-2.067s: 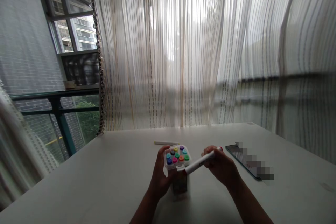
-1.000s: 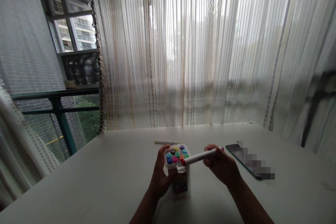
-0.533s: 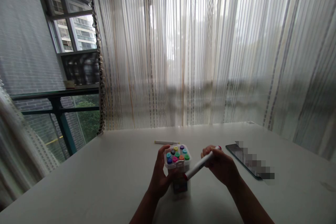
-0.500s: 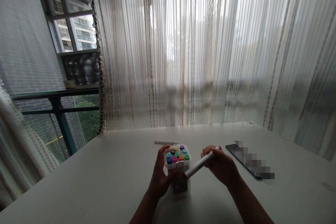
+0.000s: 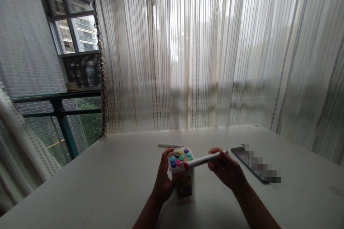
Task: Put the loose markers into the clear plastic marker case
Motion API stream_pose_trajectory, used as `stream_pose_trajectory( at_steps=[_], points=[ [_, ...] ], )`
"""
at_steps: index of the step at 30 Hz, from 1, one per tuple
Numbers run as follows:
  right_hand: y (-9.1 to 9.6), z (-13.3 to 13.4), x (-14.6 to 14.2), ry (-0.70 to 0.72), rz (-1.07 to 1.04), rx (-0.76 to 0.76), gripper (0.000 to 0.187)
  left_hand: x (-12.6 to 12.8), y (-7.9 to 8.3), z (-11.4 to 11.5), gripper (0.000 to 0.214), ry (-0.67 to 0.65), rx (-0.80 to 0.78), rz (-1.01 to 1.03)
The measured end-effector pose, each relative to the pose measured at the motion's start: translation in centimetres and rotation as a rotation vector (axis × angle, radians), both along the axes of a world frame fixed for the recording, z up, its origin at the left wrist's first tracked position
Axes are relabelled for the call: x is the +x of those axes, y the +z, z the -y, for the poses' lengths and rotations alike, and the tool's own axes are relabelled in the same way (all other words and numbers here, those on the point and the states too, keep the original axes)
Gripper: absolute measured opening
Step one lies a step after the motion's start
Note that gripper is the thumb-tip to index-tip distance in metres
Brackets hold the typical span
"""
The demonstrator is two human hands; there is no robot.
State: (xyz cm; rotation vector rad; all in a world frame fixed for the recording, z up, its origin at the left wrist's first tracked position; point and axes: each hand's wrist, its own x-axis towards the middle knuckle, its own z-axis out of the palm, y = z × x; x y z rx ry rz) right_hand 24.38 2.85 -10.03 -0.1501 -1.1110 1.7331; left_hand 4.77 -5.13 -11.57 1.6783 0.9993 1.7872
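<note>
A clear plastic marker box (image 5: 184, 186) stands upright on the white table (image 5: 107, 182), several coloured marker caps showing at its top. My left hand (image 5: 163, 180) is wrapped round the box's left side. My right hand (image 5: 227, 169) pinches a white marker with red ends (image 5: 202, 160), held nearly level; its left red tip lies over the front right of the coloured caps.
A yellow-tipped white marker (image 5: 170, 146) lies on the table just behind the box. A dark phone (image 5: 248, 162) lies flat to the right of my right hand. Striped sheer curtains (image 5: 215, 50) hang behind the table; a window and railing are at left.
The marker in my right hand swung up from a downward slant beside the box to nearly level, its red tip now over the caps. My left hand and the box stayed put.
</note>
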Motion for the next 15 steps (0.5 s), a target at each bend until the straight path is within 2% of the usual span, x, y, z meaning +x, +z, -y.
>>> stream_pose_trajectory(
  at_steps=[15],
  points=[
    [-0.15, -0.06, 0.0, 0.005, -0.005, -0.038, 0.019, -0.05, -0.07, -0.06, 0.062, 0.004, -0.017, 0.013]
  ],
)
